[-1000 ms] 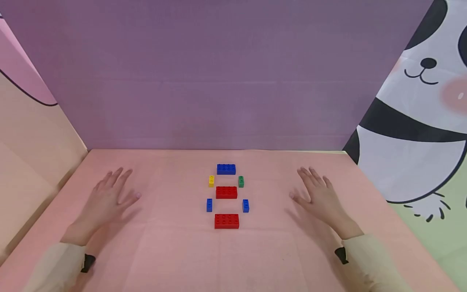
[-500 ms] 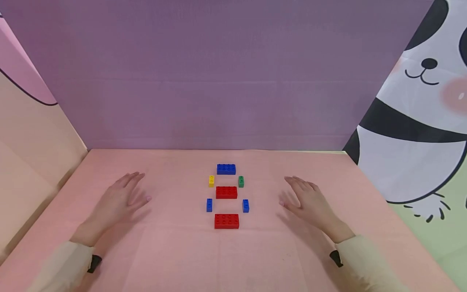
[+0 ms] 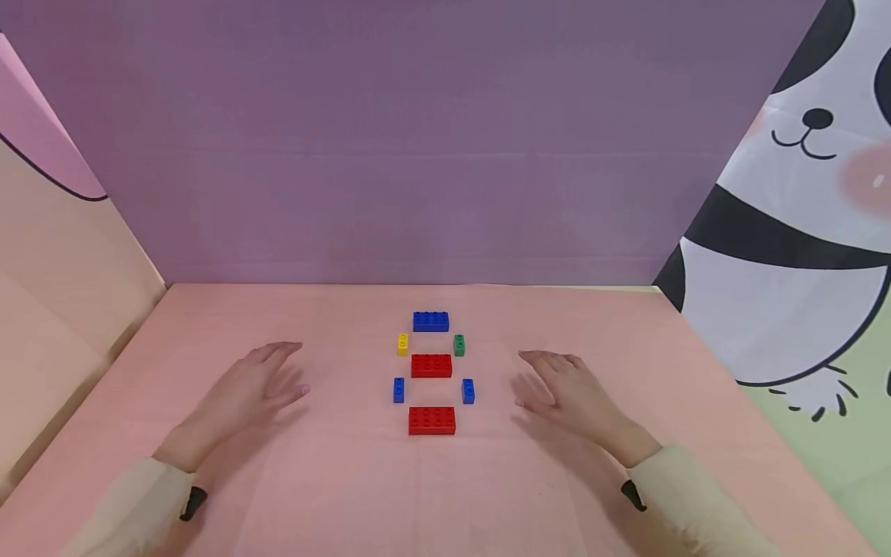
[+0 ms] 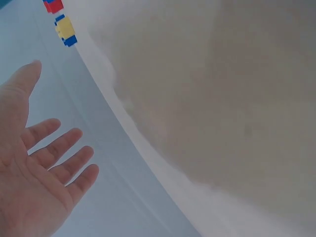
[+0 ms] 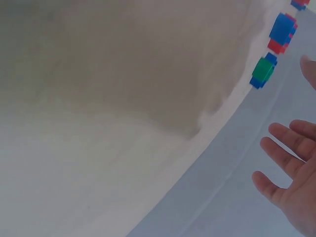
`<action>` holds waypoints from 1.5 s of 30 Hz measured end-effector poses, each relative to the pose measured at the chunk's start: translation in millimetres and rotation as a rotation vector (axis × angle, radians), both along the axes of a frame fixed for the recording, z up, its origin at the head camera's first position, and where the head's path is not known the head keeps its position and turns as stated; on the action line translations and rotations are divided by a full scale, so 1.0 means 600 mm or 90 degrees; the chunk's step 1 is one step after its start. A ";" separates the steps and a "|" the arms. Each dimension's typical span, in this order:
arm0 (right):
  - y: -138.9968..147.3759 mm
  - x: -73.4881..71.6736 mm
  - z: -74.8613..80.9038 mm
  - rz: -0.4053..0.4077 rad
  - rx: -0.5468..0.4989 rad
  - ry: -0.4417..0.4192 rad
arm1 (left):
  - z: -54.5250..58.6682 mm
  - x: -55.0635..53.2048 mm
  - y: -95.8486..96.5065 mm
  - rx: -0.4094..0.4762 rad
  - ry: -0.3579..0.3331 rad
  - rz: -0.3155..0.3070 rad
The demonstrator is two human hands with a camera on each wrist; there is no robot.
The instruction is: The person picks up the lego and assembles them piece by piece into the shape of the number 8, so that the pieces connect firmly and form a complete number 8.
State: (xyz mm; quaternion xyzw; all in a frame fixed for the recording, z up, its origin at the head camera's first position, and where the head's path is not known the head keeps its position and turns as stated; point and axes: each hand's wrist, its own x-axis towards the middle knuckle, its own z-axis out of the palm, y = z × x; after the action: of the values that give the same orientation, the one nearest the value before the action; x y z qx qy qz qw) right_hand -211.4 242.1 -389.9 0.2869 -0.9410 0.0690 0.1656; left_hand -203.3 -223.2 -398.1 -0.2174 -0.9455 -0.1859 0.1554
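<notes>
Toy building bricks lie apart in a column at the middle of the table. At the far end is a large blue brick (image 3: 431,322). Below it sit a small yellow brick (image 3: 402,344) on the left and a small green brick (image 3: 459,345) on the right. A red brick (image 3: 431,366) follows, then small blue bricks at left (image 3: 399,391) and right (image 3: 468,391), and a second red brick (image 3: 431,421) nearest. My left hand (image 3: 244,394) hovers left of them, holding nothing, fingers spread in the left wrist view. My right hand (image 3: 574,394) hovers on the right, also holding nothing.
A pink cloth covers the table (image 3: 348,495). Behind it rises a purple cloth backdrop (image 3: 418,155). A panda-print cloth (image 3: 786,317) hangs along the right side, and a beige panel (image 3: 63,294) borders the left.
Both hands have moved inward toward the bricks and slightly nearer to me, the left hand to the right and the right hand to the left. The bricks keep their arrangement.
</notes>
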 end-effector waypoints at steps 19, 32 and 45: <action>-0.064 0.020 -0.001 0.050 0.028 -0.078 | 0.003 0.006 0.062 -0.002 -0.079 -0.044; -0.104 0.026 0.004 0.075 0.009 -0.150 | 0.007 0.003 0.104 -0.002 -0.132 -0.050; -0.139 0.026 0.009 0.107 -0.019 -0.199 | 0.012 -0.007 0.139 0.012 -0.149 -0.055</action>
State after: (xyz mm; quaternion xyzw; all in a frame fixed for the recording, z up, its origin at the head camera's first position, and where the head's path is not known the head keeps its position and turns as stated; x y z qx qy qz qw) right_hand -196.0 158.7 -384.6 0.3474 -0.9270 0.1406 0.0151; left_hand -207.7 -140.1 -391.0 -0.2330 -0.9452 -0.2255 0.0377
